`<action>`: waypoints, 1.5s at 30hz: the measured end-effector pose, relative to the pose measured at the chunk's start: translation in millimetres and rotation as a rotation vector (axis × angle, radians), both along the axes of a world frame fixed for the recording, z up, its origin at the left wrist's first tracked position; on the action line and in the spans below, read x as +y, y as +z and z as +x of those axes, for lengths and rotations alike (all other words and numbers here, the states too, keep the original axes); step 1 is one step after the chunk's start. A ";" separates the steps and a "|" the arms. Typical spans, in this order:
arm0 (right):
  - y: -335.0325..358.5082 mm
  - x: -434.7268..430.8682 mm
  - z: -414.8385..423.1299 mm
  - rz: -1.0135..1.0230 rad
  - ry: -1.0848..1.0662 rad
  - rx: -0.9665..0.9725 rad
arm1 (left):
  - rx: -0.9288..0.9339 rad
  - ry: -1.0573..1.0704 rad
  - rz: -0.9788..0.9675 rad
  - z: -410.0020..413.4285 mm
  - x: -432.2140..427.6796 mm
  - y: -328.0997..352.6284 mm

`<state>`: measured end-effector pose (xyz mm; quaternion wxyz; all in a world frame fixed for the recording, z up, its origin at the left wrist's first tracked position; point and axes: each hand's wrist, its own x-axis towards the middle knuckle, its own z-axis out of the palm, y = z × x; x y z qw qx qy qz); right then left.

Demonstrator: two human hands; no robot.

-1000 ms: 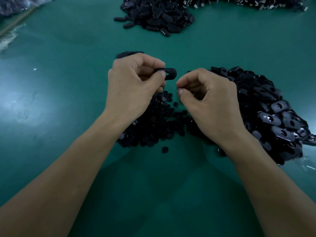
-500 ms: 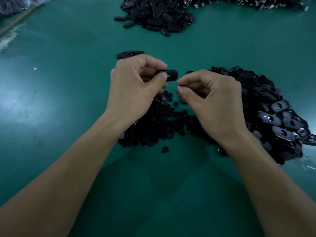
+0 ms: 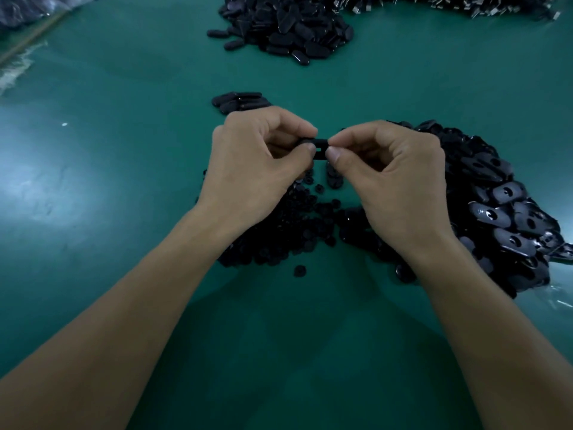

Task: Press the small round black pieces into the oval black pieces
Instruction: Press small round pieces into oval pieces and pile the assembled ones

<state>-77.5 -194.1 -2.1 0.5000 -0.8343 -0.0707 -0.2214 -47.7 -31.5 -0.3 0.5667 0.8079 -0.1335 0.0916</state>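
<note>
- Table [image 3: 124,212], green mat. Nearest thing is one stray round piece [image 3: 299,270] at 6 o'clock from the hands, lying apart from its heap. A forearm sweep could knock it off toward the near edge.
- Heap of small round pieces [image 3: 288,234] sits right under both wrists. A wrist dropping into it would likely scatter them, and they'd roll.
- Left hand [image 3: 257,162] is curled, thumb and forefinger clamped on the left end of the oval piece [image 3: 319,147], which is held in the air above the heap.
- Right hand [image 3: 393,181] is curled, thumb and forefinger tips pinched onto the oval's right end at 3 o'clock. Can't tell if a round piece sits between those tips, it's hidden.
- Main risk: the round piece goes in tilted or off the hole, so it jams or pops out under pressure. Everything is black and the light is dim, so the hole is hard to see.
- Second risk: both grips sit only on the oval's ends, so a hard push may twist it out of the fingers. Dropped into the heap, it gets lost among lookalikes.
- Loose ovals with holes [image 3: 502,212] are heaped at 3 o'clock, touching the round heap. The two kinds could mix there.
- Small cluster of ovals [image 3: 238,100] lies at 12 o'clock just beyond the left hand, likely finished ones. A toss could overshoot it.
- Far oval pile [image 3: 288,29] lies at 12 o'clock, well apart.
</note>
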 end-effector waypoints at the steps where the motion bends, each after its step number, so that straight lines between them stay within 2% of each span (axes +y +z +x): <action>1: 0.2 -0.1 0.3 0.019 0.003 0.005 | -0.003 -0.011 0.000 -1.0 -1.0 0.5; 10: 0.6 0.4 1.5 0.108 0.034 0.048 | 0.008 -0.050 -0.029 -3.6 -3.4 -1.8; 19: -1.4 0.3 3.1 0.044 0.025 0.059 | -0.013 -0.039 -0.027 -2.7 -3.8 -1.9; 37: -2.0 0.6 3.8 0.115 -0.006 0.077 | 0.018 -0.062 -0.035 -6.0 -5.8 2.5; 45: -0.1 2.4 0.4 -0.005 -0.008 0.059 | -0.002 -0.051 -0.008 -5.5 -6.1 -1.6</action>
